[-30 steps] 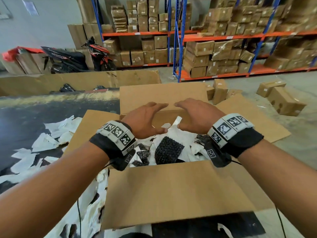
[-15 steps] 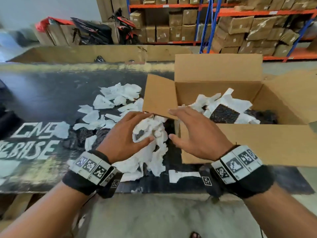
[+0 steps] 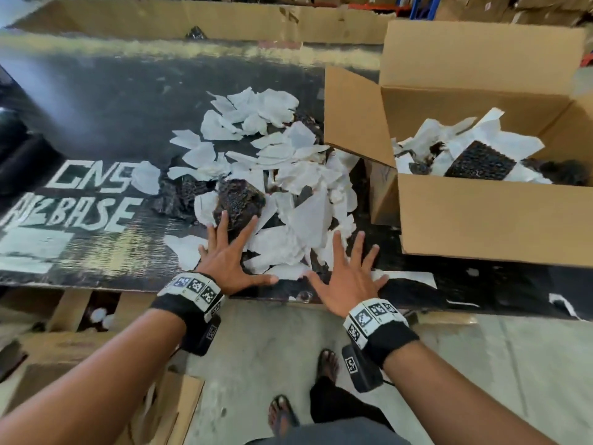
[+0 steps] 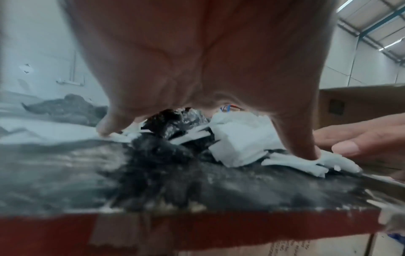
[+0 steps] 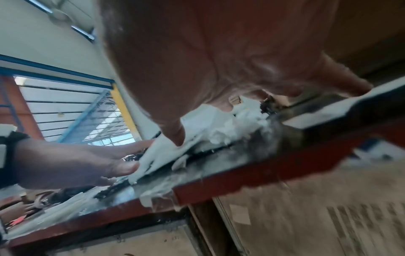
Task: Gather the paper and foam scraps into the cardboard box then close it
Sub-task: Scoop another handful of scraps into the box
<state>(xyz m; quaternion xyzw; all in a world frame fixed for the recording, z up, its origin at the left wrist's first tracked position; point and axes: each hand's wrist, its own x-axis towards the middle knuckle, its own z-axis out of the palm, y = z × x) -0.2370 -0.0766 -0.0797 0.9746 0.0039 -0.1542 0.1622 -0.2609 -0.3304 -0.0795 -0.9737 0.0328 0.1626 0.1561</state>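
Observation:
White paper scraps (image 3: 288,184) and dark foam pieces lie in a heap on the black table (image 3: 96,123), left of the open cardboard box (image 3: 487,216). The box holds more paper (image 3: 494,139) and a black foam block (image 3: 481,163). My left hand (image 3: 232,252) lies flat with spread fingers at the heap's near edge, fingertips touching a dark foam lump (image 3: 239,202). My right hand (image 3: 348,271) is spread flat on scraps beside it. In the wrist views both palms (image 4: 197,60) (image 5: 208,60) hover over paper (image 4: 241,138) (image 5: 197,138), fingertips down.
A long low cardboard tray (image 3: 192,20) lies behind the table. White lettering (image 3: 73,200) marks the table's left part. Cardboard pieces (image 3: 80,364) lie under the table's front edge, and my sandalled feet (image 3: 325,364) stand on the concrete floor.
My hands have left the box and come down left of it; from cupping a clump of paper they have spread flat on the heap at the table's near edge.

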